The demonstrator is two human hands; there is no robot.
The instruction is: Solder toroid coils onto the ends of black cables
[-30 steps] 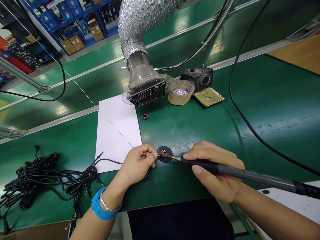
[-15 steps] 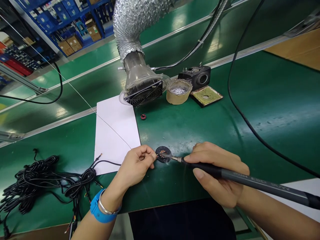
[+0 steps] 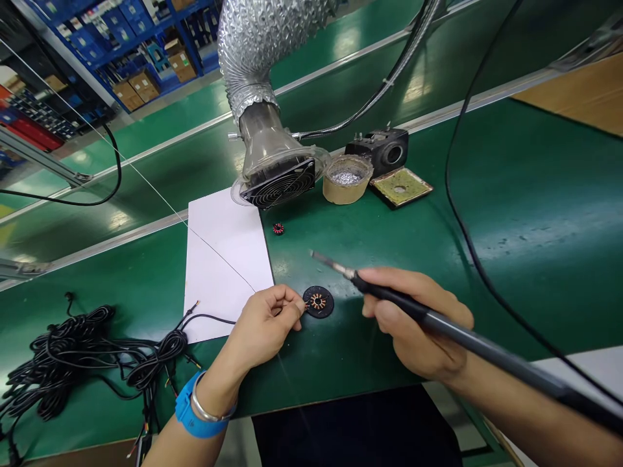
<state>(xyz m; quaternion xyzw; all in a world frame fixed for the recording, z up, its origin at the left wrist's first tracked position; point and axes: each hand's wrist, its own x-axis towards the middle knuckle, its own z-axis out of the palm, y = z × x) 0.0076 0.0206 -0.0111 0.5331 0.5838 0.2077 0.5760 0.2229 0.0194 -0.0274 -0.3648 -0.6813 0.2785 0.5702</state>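
Copper-wound disc [image 3: 318, 301] beside left hand [image 3: 263, 327] — fingertip contact unclear.

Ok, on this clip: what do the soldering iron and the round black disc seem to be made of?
The soldering iron has a matt dark grey handle, likely plastic, and a shiny metal tip, steel-looking. The black disc looks matt, perhaps plastic or coated; its centre shows orange-brown windings, apparently copper wire, though too small to confirm.

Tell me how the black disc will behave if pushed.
The black disc lies flat on the green bench, so it will probably slide rather than tip or roll. It looks thin, so likely light. The copper windings at its centre may be delicate.
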